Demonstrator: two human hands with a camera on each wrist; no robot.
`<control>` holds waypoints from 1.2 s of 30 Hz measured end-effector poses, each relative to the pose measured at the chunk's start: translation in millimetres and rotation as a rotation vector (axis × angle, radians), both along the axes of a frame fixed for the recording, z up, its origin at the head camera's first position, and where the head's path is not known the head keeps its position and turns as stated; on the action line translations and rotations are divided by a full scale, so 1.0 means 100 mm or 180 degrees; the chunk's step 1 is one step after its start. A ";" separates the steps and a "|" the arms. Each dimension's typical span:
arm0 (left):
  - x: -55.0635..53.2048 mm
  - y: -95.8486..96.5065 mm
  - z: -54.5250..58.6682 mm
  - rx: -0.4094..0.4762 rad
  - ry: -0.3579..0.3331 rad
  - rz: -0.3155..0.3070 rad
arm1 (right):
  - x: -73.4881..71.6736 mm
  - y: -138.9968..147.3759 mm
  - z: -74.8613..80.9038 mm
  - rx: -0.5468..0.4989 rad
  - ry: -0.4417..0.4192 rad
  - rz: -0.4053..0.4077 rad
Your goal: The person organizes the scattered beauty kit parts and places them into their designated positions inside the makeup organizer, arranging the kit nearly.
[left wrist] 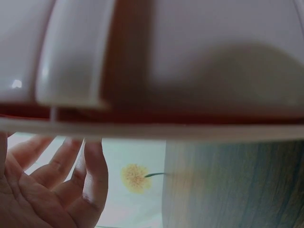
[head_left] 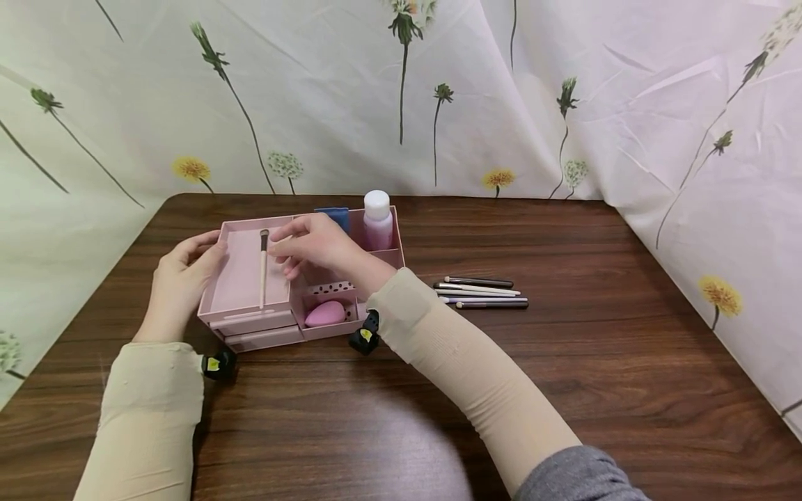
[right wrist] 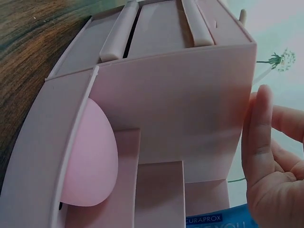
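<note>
A pale pink desk organizer (head_left: 247, 341) stands on the table with a shallow tray on its upper left. In that tray lies a makeup brush (head_left: 263, 268), dark at the ferrule, its light handle toward the front. My right hand (head_left: 316, 240) hovers over the tray's right side, fingertips close beside the brush head and nothing gripped. My left hand (head_left: 178, 278) rests against the organizer's left side, thumb at the rim; its loosely bent fingers (left wrist: 92, 166) show in the left wrist view. A pink makeup sponge (head_left: 326, 314) sits in the front right compartment.
A white-capped bottle (head_left: 378, 223) stands in the back right compartment, beside a blue tube (right wrist: 221, 219) partly hidden by the right hand. Several makeup brushes (head_left: 482, 293) lie on the wooden table (head_left: 595, 362) right of the organizer. A flowered cloth (head_left: 338, 104) hangs behind.
</note>
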State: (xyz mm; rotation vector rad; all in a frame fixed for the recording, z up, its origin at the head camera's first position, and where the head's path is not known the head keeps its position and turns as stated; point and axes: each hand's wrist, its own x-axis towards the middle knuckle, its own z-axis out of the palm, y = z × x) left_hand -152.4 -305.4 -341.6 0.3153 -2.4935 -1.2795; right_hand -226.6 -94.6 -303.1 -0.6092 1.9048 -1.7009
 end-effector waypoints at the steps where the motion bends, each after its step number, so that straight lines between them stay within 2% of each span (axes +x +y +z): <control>1: 0.00 0.00 0.00 0.0008 -0.0001 -0.0005 | 0.01 0.01 0.00 -0.0020 0.0005 -0.0010; 6: 0.01 0.00 0.00 0.0038 0.0014 -0.0024 | 0.09 0.09 0.02 -0.0082 0.0118 -0.0027; 14: 0.00 -0.01 -0.01 0.0042 0.0016 -0.0012 | 0.23 0.28 0.04 -0.0169 -0.0026 -0.0082; 23: 0.00 0.00 -0.03 0.0063 0.0024 -0.0017 | 0.34 0.60 0.03 -0.0196 0.0237 0.0107; 36: 0.00 0.00 -0.02 0.0053 0.0045 0.0003 | 0.46 1.03 0.00 -0.0466 0.0349 -0.0111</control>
